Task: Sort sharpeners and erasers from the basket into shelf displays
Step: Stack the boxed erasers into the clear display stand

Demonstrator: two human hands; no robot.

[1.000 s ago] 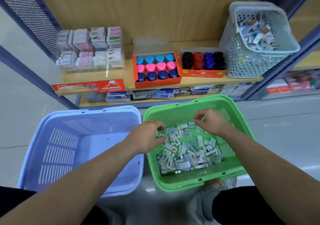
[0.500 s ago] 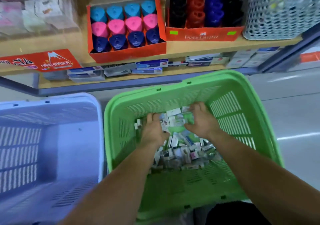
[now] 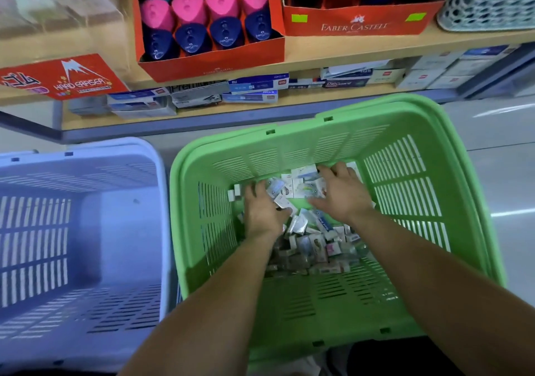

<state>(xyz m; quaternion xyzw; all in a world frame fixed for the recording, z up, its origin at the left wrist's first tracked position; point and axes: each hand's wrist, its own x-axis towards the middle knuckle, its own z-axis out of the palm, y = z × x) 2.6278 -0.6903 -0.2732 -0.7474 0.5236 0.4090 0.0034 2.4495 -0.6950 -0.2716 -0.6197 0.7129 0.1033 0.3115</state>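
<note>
A green basket (image 3: pixel 405 173) on the floor holds a heap of small wrapped erasers (image 3: pixel 312 239). Both my hands are down inside it, at the far end of the heap. My left hand (image 3: pixel 262 213) pinches a few erasers between thumb and fingers. A little to its right, my right hand (image 3: pixel 343 199) lies over more erasers with its fingers spread. A cluster of erasers sits between the two hands. On the shelf above stand a red display box (image 3: pixel 211 66) of blue, pink and navy sharpeners (image 3: pixel 199 11) and a second red box (image 3: pixel 353 22) of dark sharpeners.
A pale blue basket (image 3: pixel 86 150) with nothing in it stands to the left of the green one. A red "Hard Eraser" sign (image 3: pixel 66 77) hangs on the shelf edge under a clear eraser display (image 3: pixel 58 2). A grey mesh basket (image 3: pixel 486 5) is top right. Flat boxes (image 3: pixel 254 89) fill the lower shelf.
My head has moved closer and lower, so the basket fills more of the view. Both hands have reached to the far end of the eraser heap and drawn together.
</note>
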